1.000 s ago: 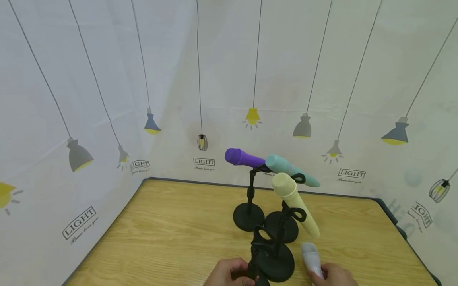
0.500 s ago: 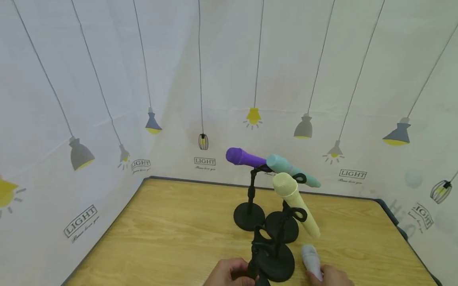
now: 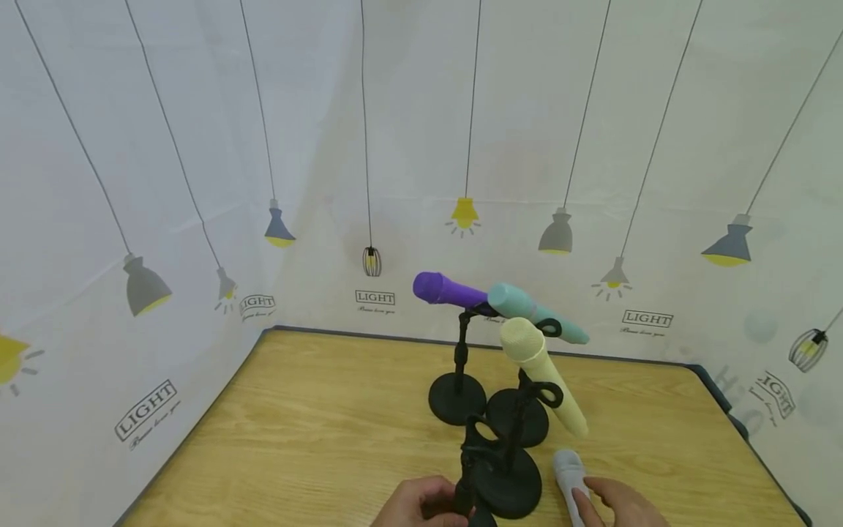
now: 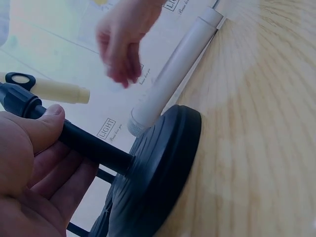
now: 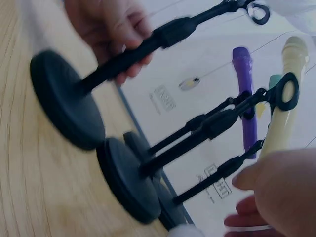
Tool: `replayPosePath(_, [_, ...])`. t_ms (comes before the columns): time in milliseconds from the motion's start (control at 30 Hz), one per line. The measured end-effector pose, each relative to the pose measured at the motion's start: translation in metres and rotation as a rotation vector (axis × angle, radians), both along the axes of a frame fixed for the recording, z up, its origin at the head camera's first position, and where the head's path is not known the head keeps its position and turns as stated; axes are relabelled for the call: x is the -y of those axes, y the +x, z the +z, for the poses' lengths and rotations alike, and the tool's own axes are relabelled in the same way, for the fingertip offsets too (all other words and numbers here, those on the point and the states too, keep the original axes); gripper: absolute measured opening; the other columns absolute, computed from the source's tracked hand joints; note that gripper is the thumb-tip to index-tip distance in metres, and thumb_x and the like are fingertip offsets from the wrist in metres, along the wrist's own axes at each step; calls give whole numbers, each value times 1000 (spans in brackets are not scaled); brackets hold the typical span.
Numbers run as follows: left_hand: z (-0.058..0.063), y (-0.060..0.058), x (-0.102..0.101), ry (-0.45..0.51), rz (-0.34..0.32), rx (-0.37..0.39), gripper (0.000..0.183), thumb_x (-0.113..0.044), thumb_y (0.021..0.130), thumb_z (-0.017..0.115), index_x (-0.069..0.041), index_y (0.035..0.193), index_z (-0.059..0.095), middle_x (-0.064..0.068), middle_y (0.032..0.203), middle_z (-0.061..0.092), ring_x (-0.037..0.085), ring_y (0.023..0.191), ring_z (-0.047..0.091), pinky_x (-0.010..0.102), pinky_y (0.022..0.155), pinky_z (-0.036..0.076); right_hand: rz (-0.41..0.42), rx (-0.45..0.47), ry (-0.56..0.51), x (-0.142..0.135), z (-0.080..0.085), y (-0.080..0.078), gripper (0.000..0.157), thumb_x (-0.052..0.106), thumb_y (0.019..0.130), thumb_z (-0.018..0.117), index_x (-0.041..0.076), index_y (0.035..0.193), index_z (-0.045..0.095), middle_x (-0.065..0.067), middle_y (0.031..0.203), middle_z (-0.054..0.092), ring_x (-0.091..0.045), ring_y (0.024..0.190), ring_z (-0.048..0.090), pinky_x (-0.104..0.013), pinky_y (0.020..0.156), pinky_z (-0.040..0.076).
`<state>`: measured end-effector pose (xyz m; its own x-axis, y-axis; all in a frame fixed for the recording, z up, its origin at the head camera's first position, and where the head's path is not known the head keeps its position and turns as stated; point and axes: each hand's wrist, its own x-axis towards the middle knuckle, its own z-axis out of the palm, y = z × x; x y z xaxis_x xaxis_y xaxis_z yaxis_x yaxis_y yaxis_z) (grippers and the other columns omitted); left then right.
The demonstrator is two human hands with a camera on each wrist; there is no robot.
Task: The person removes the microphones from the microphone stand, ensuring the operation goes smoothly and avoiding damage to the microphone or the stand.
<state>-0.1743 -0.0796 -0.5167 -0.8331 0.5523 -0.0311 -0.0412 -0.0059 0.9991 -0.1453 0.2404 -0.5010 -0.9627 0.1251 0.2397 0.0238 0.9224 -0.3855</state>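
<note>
My left hand [image 3: 421,501] grips the pole of a black microphone stand [image 4: 94,145] whose holder ring [image 3: 486,430] has no microphone in it. Thumb and fingers lie on opposite sides of the pole. On the table a white microphone [image 3: 570,479] lies with its head near the stand bases. My right hand [image 3: 622,501] is just beside that microphone, fingers loosely bent and apart. The left wrist view shows a gap between the right hand [image 4: 123,44] and the white microphone [image 4: 173,74]. In the right wrist view, the right hand [image 5: 276,192] has nothing in its fingers.
Three black stands hold a purple microphone [image 3: 451,291], a teal microphone [image 3: 536,315] and a cream microphone [image 3: 546,373]. Their round bases [image 3: 457,399] stand close together on the wooden table [image 3: 316,424]. A printed cloth wall [image 3: 421,146] encloses the table's back and sides.
My right hand has let go of the white microphone, and its fingers have spread and shifted slightly right. The left hand keeps its grip on the stand.
</note>
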Motion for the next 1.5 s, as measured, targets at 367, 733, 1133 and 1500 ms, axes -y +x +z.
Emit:
replayPosePath(367, [-6,0,7,9,-45,16,29,-19,103,75,0,125,76,17,118,80,11,101,76,21,87,60,301,-285,-462,52,6,14,24,0,83,90,16,99,83,10,95,81,3,84,74,-23,70,63])
replayPosePath(733, [-9,-1,8,-13,-64,34,37,-29,103,76,-5,130,74,8,122,80,14,107,76,27,94,61,533,-108,-862,91,19,11,35,-1,95,79,3,129,72,-12,122,80,-8,110,77,-30,89,64])
replayPosePath(1133, [-6,1,3,-44,-11,39,26,-20,103,75,-5,125,76,11,117,81,16,105,75,26,90,61,396,27,-935,128,28,9,25,15,93,86,5,114,77,-16,111,79,-8,100,75,-32,90,64])
replayPosePath(1500, [-8,0,0,-56,22,-38,20,-16,101,76,-5,117,80,4,108,82,8,95,75,19,83,59,291,-206,-878,143,19,17,18,2,86,89,13,99,83,0,98,82,-3,86,75,-26,74,65])
